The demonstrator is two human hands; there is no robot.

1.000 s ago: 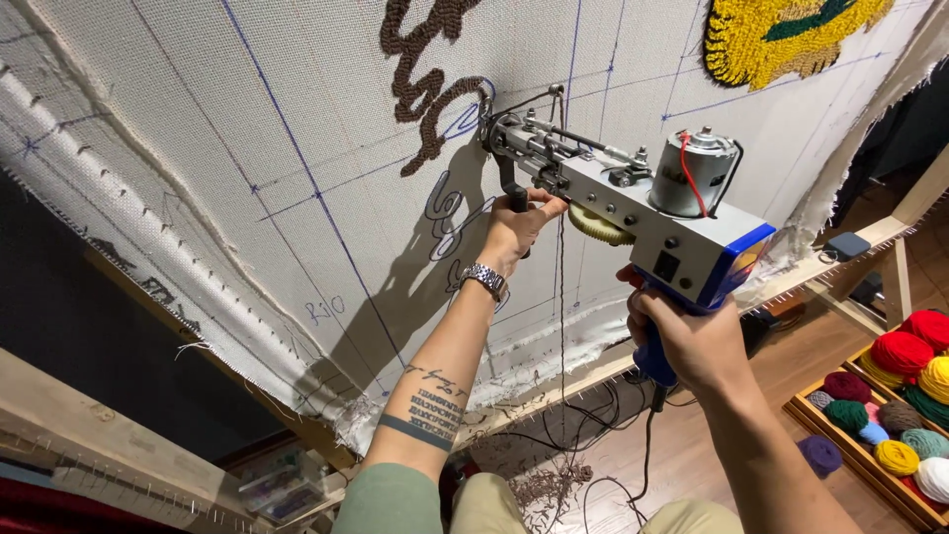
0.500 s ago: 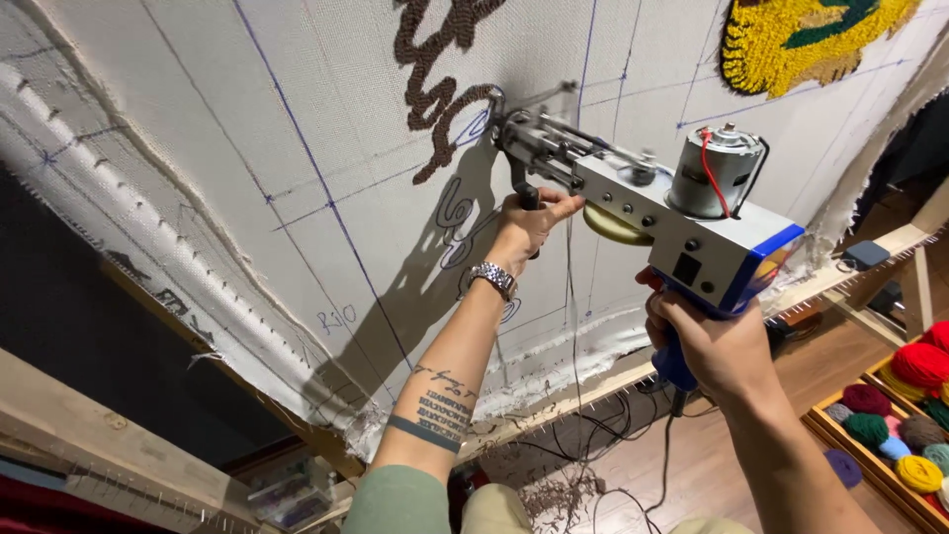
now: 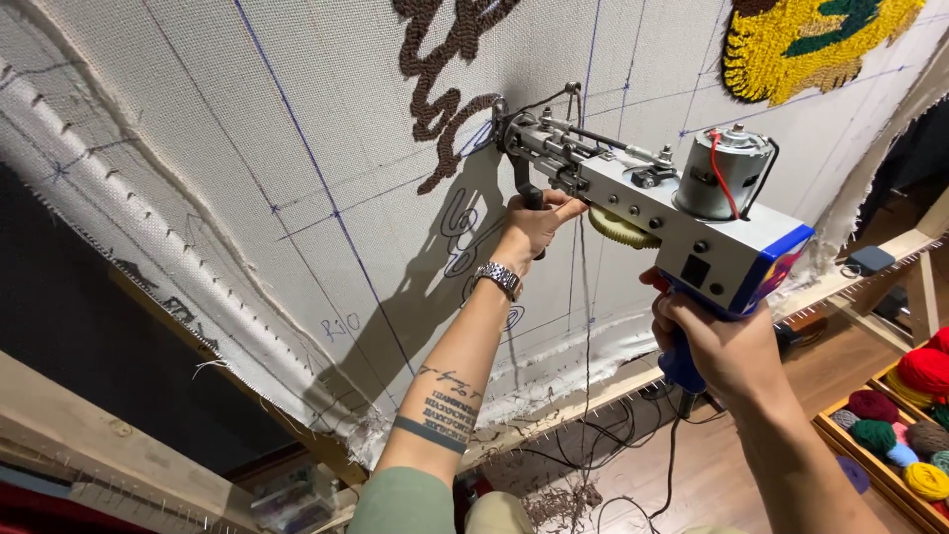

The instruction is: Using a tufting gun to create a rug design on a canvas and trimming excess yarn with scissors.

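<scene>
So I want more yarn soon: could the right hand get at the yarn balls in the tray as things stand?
Probably not: the right hand is wrapped around the tufting gun grip, and the yarn balls lie lower down.

- Tufting gun [image 3: 643,203]: silver-grey metal body, a blue rear edge with a red and orange patch, a blue grip, a cream-yellow gear wheel, a red wire on the grey motor.
- Backing cloth [image 3: 247,148]: off-white weave ruled with blue grid lines and blue pen scribbles.
- Tufted squiggle [image 3: 450,69], far centre: dark brown.
- Tufted patch [image 3: 811,44], far right: yellow with dark green.
- Yarn balls [image 3: 905,415], near right: red, maroon, green, yellow, pale blue.
- Wristwatch [image 3: 499,279]: silver.
- Sleeve [image 3: 400,504]: sage green.
</scene>
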